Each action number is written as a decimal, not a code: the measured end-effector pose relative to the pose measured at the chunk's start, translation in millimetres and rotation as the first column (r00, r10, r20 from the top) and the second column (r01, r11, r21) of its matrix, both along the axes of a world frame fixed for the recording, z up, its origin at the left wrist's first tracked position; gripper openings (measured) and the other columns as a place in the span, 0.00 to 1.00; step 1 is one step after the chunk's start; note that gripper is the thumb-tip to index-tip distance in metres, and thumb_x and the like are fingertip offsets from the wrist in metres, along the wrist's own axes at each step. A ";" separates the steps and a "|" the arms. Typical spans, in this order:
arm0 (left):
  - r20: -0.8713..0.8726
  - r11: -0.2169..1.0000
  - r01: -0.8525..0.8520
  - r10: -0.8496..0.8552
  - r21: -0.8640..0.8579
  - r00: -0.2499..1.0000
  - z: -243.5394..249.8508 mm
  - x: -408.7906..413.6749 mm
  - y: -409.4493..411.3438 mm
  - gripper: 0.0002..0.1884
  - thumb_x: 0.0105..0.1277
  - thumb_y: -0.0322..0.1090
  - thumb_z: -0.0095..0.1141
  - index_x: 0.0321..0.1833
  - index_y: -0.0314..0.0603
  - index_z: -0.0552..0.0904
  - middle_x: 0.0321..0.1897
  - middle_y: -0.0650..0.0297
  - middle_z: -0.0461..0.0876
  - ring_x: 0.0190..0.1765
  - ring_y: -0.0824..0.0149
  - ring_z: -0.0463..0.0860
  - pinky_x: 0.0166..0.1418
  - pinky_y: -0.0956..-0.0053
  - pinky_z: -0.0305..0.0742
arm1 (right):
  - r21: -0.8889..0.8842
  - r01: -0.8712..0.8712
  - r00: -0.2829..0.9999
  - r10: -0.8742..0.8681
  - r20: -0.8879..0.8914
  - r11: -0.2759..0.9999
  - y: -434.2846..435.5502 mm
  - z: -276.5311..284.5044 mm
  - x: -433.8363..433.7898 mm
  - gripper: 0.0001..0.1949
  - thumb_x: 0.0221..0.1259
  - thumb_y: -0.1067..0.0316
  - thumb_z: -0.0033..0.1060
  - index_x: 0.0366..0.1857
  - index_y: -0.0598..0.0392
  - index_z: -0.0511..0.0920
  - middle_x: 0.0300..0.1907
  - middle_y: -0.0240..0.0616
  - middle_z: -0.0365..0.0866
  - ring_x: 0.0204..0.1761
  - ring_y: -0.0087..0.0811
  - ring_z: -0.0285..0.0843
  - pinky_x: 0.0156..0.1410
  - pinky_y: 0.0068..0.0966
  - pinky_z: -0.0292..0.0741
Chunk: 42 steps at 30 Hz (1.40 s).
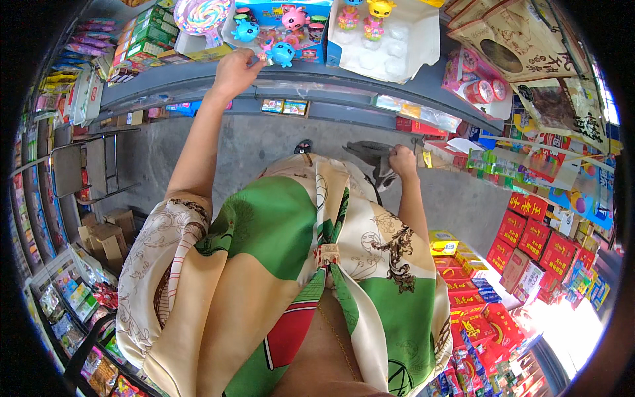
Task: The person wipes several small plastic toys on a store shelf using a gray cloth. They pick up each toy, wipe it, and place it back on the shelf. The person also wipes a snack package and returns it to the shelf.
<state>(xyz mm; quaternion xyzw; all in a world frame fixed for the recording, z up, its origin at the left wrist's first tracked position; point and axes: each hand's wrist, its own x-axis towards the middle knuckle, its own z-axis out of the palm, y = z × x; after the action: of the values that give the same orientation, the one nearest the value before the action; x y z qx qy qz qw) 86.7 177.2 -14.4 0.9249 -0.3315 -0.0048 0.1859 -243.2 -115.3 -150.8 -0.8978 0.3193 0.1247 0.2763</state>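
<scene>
At the front edge of a grey metal shelf (178, 74), my left hand (235, 73) pinches the base of a small toy with a blue animal head (281, 53). Just behind it, an open blue display box (310, 44) holds a pink toy (295, 18) and another blue one (246, 31). To their right lies a white tray (397, 64) with yellow-headed and blue-headed toys and several round hollows. Lower right, away from the shelf, my right hand (403, 161) is closed on a dark grey cloth (369, 151) that hangs down.
A rainbow lollipop-shaped item (203, 15) and green boxes (149, 39) stand left on the shelf. Brown snack bags (501, 49) hang at right. A folding chair (79, 166) is at left; stacked red cartons (533, 238) stand at lower right.
</scene>
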 end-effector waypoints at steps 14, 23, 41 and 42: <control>-0.081 0.994 0.069 -0.076 -0.082 0.994 -61.9 34.4 -30.1 0.35 0.42 0.43 0.68 0.57 0.43 0.72 0.45 0.54 0.79 0.45 0.53 0.78 0.48 0.64 0.73 | 0.900 -0.399 0.535 -0.842 0.072 -0.177 34.3 26.9 -19.1 0.10 0.53 0.71 0.55 0.39 0.60 0.76 0.42 0.37 0.78 0.43 0.31 0.76 0.49 0.27 0.73; -0.414 0.860 -0.085 -0.154 -0.503 0.897 -76.4 40.4 -29.9 0.24 0.43 0.34 0.69 0.46 0.38 0.79 0.40 0.58 0.80 0.42 0.64 0.79 0.48 0.71 0.72 | 0.889 -0.051 0.649 -0.661 0.376 0.455 38.5 123.5 12.3 0.05 0.54 0.76 0.57 0.34 0.60 0.79 0.34 0.32 0.80 0.34 0.20 0.74 0.42 0.20 0.71; -0.780 0.605 -0.530 -0.273 -0.594 0.564 -42.6 34.2 -79.5 0.12 0.49 0.23 0.64 0.37 0.33 0.78 0.24 0.60 0.80 0.22 0.74 0.77 0.21 0.82 0.72 | 0.291 -0.155 0.757 -0.076 0.649 0.944 62.6 184.6 30.1 0.04 0.53 0.76 0.56 0.29 0.64 0.73 0.25 0.35 0.68 0.29 0.22 0.63 0.35 0.19 0.64; -0.755 0.656 -0.470 -0.243 -0.590 0.608 -37.8 33.0 -84.3 0.12 0.49 0.23 0.64 0.37 0.33 0.78 0.24 0.60 0.80 0.22 0.74 0.77 0.21 0.82 0.71 | 0.310 -0.137 0.771 -0.095 0.630 0.941 61.3 183.9 27.8 0.04 0.53 0.75 0.56 0.30 0.64 0.73 0.25 0.35 0.68 0.29 0.22 0.63 0.35 0.19 0.64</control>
<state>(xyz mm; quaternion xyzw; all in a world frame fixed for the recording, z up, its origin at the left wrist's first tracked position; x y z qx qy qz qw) 119.7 92.9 -52.2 0.6839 -0.1197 -0.2593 0.6713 -215.4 -54.0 33.1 -0.8291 0.1703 -0.1307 0.5163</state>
